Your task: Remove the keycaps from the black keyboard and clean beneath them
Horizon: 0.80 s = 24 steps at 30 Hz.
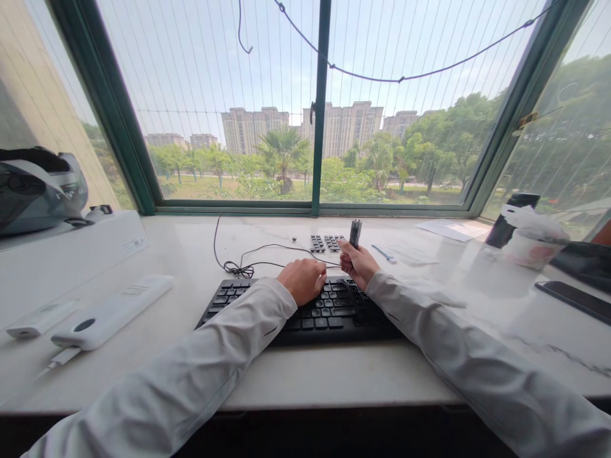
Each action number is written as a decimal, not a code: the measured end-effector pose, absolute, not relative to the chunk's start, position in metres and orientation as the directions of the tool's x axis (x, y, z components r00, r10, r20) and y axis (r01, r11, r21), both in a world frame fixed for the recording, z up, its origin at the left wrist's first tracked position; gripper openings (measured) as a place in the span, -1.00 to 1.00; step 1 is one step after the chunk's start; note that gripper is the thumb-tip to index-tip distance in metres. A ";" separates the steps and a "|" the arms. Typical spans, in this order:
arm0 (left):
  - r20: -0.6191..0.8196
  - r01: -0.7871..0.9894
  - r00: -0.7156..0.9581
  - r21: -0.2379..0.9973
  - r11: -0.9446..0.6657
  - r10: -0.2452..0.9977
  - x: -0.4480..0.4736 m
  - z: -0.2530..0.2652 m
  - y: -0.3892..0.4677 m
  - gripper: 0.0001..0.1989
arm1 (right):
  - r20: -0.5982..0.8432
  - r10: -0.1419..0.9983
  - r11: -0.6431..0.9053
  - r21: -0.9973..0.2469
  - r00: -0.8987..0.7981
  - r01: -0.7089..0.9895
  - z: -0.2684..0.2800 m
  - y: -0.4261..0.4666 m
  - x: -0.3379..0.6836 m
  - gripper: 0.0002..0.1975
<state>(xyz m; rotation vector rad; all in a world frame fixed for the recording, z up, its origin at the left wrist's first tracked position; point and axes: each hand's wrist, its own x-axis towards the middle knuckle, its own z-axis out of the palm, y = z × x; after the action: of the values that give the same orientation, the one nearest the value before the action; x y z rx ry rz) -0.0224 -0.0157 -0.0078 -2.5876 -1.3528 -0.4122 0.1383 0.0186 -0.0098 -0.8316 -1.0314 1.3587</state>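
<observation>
Head view: a black keyboard (329,318) lies at the centre of the tabletop (310,381), below both hands. The right hand (358,262) has its fingers closed around a dark upright bundle (356,233); the left hand (304,281) is over the keys with fingers curled, and whether they grip anything cannot be told. Behind the keyboard lie two groups of small dark keycaps (317,243), a black cable (238,271) and a blue stick (383,253). At right, a pale tub (534,247), its contents not discernible, stands beside a dark cylinder (501,226). At left, a closed white box (71,245) supports a dark helmet (23,203); the box bears a small label (134,245), and a white slab-shaped device (114,312) carries printed lines, both too small to read. Lettering on the helmet is only partly visible.
</observation>
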 end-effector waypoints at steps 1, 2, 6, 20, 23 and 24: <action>0.333 0.826 0.543 -0.045 -0.562 0.771 -0.022 -0.008 -0.016 -0.73 | 0.072 0.996 0.047 -0.924 -0.053 -0.380 -0.009 0.019 0.139 -0.57; 0.333 0.827 0.541 -0.048 -0.559 0.772 -0.022 -0.008 -0.016 -0.73 | 0.043 0.998 0.023 -0.919 -0.043 -0.395 -0.009 0.019 0.139 -0.58; 0.332 0.830 0.539 -0.054 -0.555 0.774 -0.021 -0.007 -0.017 -0.72 | 0.015 1.000 0.007 -0.916 -0.019 -0.401 -0.009 0.018 0.139 -0.60; 0.365 0.765 0.543 0.157 -0.625 0.756 -0.017 -0.010 -0.015 -0.77 | 0.259 0.964 0.262 -0.913 0.053 -0.312 -0.024 0.022 0.127 -0.54; 0.386 0.731 0.550 0.205 -0.650 0.741 -0.018 -0.013 -0.013 -0.79 | 0.292 0.957 0.277 -0.915 -0.006 -0.292 -0.025 0.021 0.128 -0.54; 0.387 0.725 0.551 0.217 -0.654 0.739 -0.017 -0.014 -0.012 -0.79 | 0.298 0.954 0.281 -0.921 -0.023 -0.270 -0.025 0.021 0.128 -0.54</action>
<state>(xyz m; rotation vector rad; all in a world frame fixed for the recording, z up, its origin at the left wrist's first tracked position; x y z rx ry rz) -0.0173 -0.0122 -0.0139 -2.7949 -1.3190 -0.7205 0.1280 0.0210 -0.0251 -0.7683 -1.1824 1.1486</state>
